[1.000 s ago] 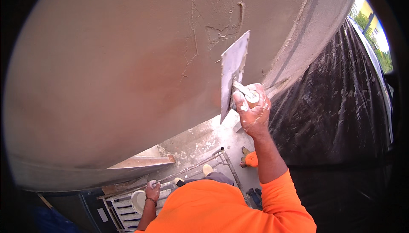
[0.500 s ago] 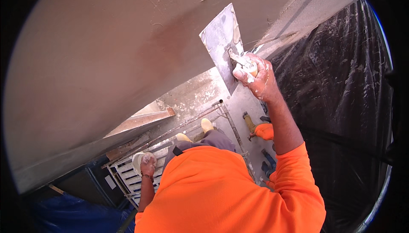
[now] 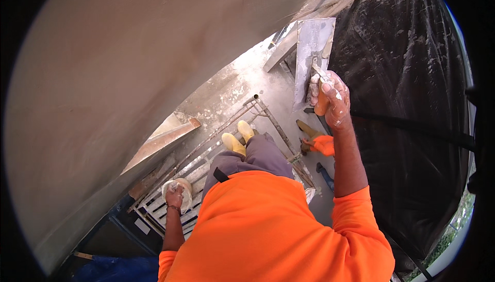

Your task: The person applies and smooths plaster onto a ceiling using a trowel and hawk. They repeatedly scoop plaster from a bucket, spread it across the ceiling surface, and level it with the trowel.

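Note:
My right hand (image 3: 334, 101), smeared with white plaster, is closed around the orange-brown handle of a plastering trowel (image 3: 313, 39). The trowel's long rectangular steel blade is raised, coated in patches, and apart from the wall. To the left spreads a broad, smooth grey-brown plastered wall (image 3: 118, 60). Low at the left, my left hand (image 3: 174, 197) grips a whitish bucket (image 3: 186, 199) at its rim, fingers partly hidden; a dark band circles the wrist. What the bucket holds is hard to make out.
I stand in yellow boots (image 3: 233, 143) on a slatted scaffold platform (image 3: 154, 205) with a pipe rail (image 3: 273, 122). Below on the right, another person's orange sleeve (image 3: 324, 145) shows. Black plastic sheeting (image 3: 407, 76) hangs at the right; a blue tarp (image 3: 116, 269) lies lower left.
My right hand has drawn the trowel right and down, away from the wall, and its blade is now more upright. My left hand and the bucket have shifted slightly; more of the bucket shows.

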A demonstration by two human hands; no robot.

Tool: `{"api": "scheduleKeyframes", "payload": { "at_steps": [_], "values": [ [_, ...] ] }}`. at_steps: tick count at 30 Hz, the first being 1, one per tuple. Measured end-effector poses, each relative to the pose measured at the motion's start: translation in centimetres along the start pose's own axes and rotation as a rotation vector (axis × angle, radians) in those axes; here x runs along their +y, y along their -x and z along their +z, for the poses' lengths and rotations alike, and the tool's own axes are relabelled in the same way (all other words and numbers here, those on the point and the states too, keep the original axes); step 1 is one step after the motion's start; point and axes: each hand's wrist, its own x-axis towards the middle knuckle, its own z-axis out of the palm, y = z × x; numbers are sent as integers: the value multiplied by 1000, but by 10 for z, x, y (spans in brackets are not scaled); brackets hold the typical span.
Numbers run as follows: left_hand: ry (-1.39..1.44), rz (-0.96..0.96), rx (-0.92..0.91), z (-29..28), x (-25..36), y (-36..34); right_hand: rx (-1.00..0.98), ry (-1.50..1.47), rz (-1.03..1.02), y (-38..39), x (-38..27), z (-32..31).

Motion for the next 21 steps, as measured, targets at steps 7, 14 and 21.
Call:
{"api": "scheduleKeyframes", "payload": {
  "at_steps": [7, 14, 21],
  "values": [
    [30, 92, 22, -20, -19, -49, -37, 12, -55, 5, -7, 36],
    [-111, 111, 56, 19, -38, -66, 32, 648, -258, -8, -9, 45],
    [-240, 99, -103, 32, -75, -94, 235, 572, -445, -13, -1, 66]
  ]
}}
